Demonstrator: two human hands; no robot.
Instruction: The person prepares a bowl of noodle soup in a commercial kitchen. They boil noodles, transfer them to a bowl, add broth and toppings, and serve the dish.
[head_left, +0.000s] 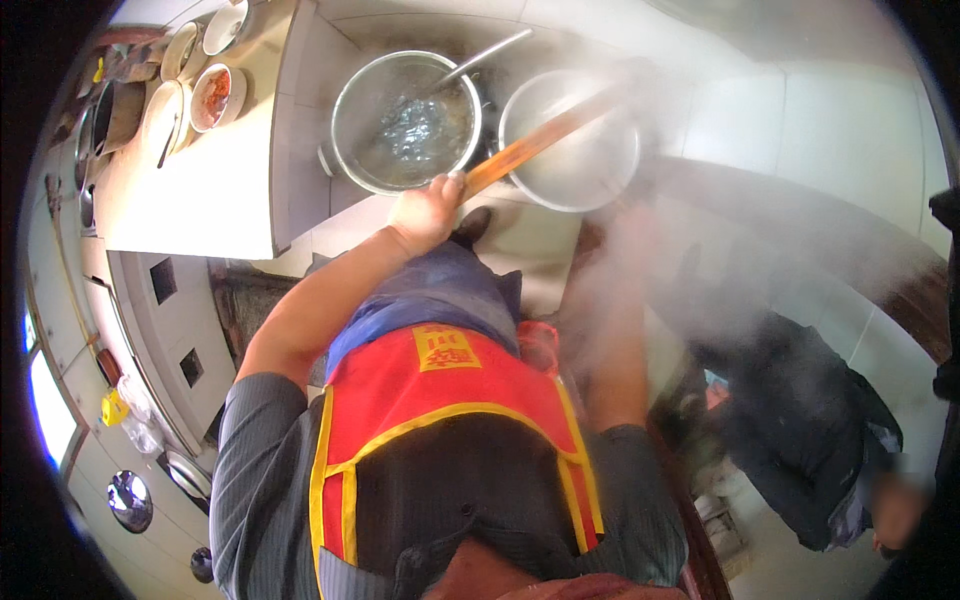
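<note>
My left hand (426, 214) is closed around the near end of a long flat wooden bar (536, 146). The bar slants up over the right pot (639, 139), and steam hides its far end. Inside that pot the contents look pale and hazy. To its left stands a large metal pot (335, 135) of bubbling liquid, with a metal utensil handle (491, 52) resting over its rim. My right hand (634, 229) is beside the right pot's near rim, blurred by steam. A thin object may be at its fingers; I cannot tell.
On the left, a pale counter (202, 202) bears a bowl of red food (217, 97), further bowls and a dark pot (120, 112). Another person (795, 420) in dark clothes is bent over on the right. Thick steam drifts over the right side.
</note>
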